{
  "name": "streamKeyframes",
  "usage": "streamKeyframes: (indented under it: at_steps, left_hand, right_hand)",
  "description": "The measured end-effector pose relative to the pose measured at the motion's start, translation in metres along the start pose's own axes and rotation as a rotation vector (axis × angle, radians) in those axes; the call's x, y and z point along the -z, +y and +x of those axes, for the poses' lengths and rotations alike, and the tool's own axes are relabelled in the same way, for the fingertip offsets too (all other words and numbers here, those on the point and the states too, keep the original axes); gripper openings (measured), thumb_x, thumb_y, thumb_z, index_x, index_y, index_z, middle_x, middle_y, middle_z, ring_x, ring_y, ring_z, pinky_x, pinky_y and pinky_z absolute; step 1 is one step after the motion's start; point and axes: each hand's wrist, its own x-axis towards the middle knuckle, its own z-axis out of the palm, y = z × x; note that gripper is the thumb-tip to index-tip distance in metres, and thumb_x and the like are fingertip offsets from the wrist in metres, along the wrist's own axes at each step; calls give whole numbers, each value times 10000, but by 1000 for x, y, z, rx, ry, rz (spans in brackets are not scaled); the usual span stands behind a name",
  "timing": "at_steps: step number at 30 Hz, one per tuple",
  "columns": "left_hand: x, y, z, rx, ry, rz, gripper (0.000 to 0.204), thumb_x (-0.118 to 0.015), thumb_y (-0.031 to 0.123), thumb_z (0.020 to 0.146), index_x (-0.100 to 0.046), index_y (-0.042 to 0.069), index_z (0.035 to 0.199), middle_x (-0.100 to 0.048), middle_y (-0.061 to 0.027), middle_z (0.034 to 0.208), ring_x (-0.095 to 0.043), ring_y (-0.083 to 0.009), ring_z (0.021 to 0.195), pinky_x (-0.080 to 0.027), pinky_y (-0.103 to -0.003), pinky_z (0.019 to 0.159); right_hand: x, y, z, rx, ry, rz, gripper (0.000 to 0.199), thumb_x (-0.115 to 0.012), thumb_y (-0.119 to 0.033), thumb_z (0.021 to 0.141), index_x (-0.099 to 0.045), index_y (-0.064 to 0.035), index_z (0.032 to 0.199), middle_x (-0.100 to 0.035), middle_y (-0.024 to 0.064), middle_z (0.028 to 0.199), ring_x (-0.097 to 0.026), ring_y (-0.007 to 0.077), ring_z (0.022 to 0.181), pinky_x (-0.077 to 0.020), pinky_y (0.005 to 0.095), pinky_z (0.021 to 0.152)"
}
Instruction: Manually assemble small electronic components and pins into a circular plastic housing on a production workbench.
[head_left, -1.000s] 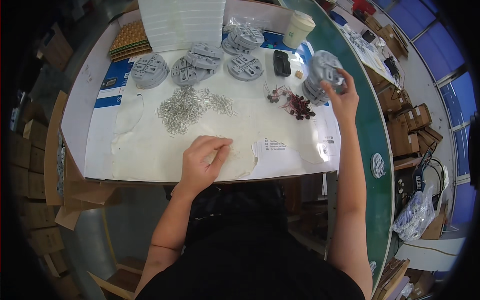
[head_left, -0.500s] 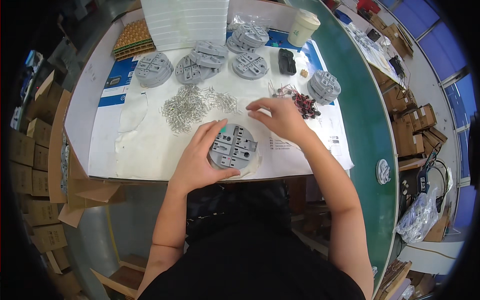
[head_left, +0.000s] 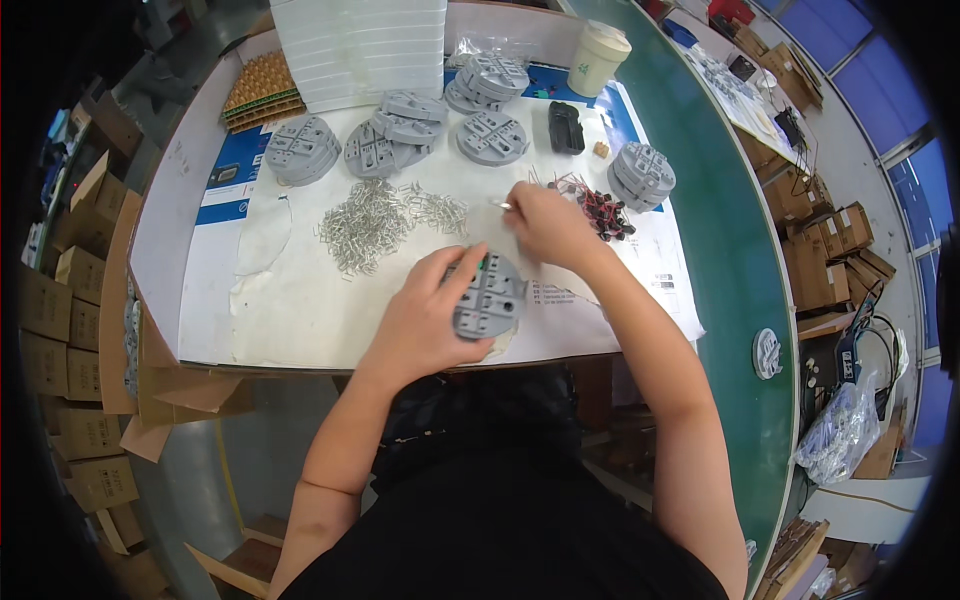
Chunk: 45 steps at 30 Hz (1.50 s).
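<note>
My left hand (head_left: 422,312) grips a round grey plastic base (head_left: 492,298) by its left side, thumb at the near edge and fingers at the far edge. The base has slots and small holes, and a green spot shows near my fingertips. Just beyond it, my right hand (head_left: 552,226) is closed, with a small pale piece (head_left: 503,206) showing at its fingertips; its kind is too small to make out. A heap of small metal clips (head_left: 362,228) lies ahead of my left hand, and a thinner scatter of them (head_left: 440,212) reaches toward my right hand.
Stacks of grey round bases (head_left: 303,150) line the back, beside a black tray (head_left: 566,128). Black parts with red wires (head_left: 606,215) lie right of my right hand. White foam sheets (head_left: 362,55), a lidded tub (head_left: 598,60) and a green surface (head_left: 728,300) border the work area.
My left hand and the grey base have shifted right, and the base is turned. My right hand has gone from parted fingers to closed around a small pale piece.
</note>
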Motion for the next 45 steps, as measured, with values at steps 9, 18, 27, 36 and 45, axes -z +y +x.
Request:
streamKeyframes:
  at_steps: [9, 18, 27, 36, 45]
  left_hand:
    - [-49, 25, 49, -141, 374, 106, 933, -919, 261, 669, -544, 51, 1498, -556, -176, 1321, -582, -362, 1212, -525, -442, 1030]
    - [-5, -6, -43, 85, 306, 138, 908, -986, 329, 632, -637, 40, 1419, -600, -172, 1343, -607, -356, 1220, -511, -441, 1051]
    - [6, -12, -34, 131, 131, 16, 926, -990, 284, 637, -614, 71, 1456, -600, -141, 1373, -620, -336, 1227, -522, -430, 1040]
    - [2, -12, -31, 223, 60, -202, 1006, -988, 299, 634, -552, 61, 1508, -573, -129, 1408, -613, -322, 1260, -526, -418, 1042]
    - [0, -13, -33, 189, 73, -172, 996, -987, 304, 634, -556, 58, 1497, -573, -117, 1407, -623, -311, 1250, -531, -412, 1036]
  right_hand:
    - [49, 49, -14, -210, 426, 213, 252, -695, -136, 951, -697, -3, 1165, -752, 171, 921, -732, 320, 843, -553, 400, 792]
    - [48, -7, -46, -260, 309, 459, 203, -720, -154, 955, -718, 49, 962, -738, 162, 833, -720, 250, 774, -547, 379, 721]
    - [-7, -71, -47, -153, 73, 298, 311, -742, -276, 939, -721, 34, 926, -707, 181, 895, -689, 331, 794, -536, 431, 725]
    - [-19, -70, -40, -188, 78, 174, 294, -708, -269, 925, -703, 8, 827, -682, 171, 960, -683, 384, 886, -534, 465, 772]
    - [-16, -79, -39, -166, 11, 88, 254, -671, -232, 906, -721, 10, 846, -699, 205, 1026, -706, 408, 949, -568, 512, 836]
